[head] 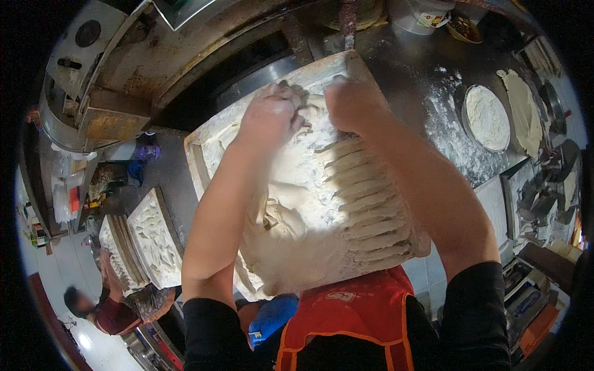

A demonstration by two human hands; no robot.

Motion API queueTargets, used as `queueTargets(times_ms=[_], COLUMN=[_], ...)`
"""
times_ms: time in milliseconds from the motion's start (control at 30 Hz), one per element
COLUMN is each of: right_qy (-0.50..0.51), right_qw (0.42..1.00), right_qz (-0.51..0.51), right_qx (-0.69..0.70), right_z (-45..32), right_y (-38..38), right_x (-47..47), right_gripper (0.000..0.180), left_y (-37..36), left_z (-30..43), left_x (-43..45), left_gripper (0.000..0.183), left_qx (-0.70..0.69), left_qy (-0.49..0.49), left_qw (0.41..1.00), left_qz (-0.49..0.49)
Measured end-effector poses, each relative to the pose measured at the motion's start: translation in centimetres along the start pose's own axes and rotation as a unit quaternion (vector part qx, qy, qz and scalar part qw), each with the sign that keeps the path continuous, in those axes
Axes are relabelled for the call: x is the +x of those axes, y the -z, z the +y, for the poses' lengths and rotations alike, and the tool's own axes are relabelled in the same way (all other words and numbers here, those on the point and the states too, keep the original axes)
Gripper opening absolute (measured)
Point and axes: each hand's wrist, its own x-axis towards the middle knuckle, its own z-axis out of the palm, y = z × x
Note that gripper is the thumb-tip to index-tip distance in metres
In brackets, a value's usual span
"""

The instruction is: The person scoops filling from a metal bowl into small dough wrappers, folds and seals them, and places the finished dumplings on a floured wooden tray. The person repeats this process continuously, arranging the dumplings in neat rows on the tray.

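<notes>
A floured wooden tray [195, 160] lies tilted across my view. At its far end my left hand [274, 109] has its fingers curled on a pale piece of dough [315, 103]. Close by on the right is my right hand [350, 104], curled and blurred; its fingers are mostly hidden, and the dough reaches up to it. Along the tray's right side runs a row of several overlapping dough strips [371, 204]. A looser, folded heap of dough [285, 218] sits nearer me, left of the row.
Right of the tray are a round pan of flour [487, 118], a flat dough sheet [522, 111] and scattered flour on the dark table. To the left stand further floured trays [155, 236], with another person [116, 306] beside them. A metal machine [111, 111] rises at upper left.
</notes>
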Motion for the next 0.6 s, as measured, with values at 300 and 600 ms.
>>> queueTargets(times_ms=[300, 600], right_qy=[0.085, 0.073], right_qw=[0.989, 0.989], right_qz=[0.028, 0.032], right_qx=[0.114, 0.126], right_z=[1.4, -2.0], right_y=[0.5, -0.3], right_x=[-0.5, -1.8], right_gripper=[0.025, 0.035], left_y=[4.5, 5.7], left_z=[0.5, 2.7], left_x=[-10.2, -14.6], left_gripper=[0.028, 0.033], left_qx=[-0.282, -0.172], left_qy=[0.278, 0.09], left_qw=[0.916, 0.981], left_qz=[-0.064, -0.003])
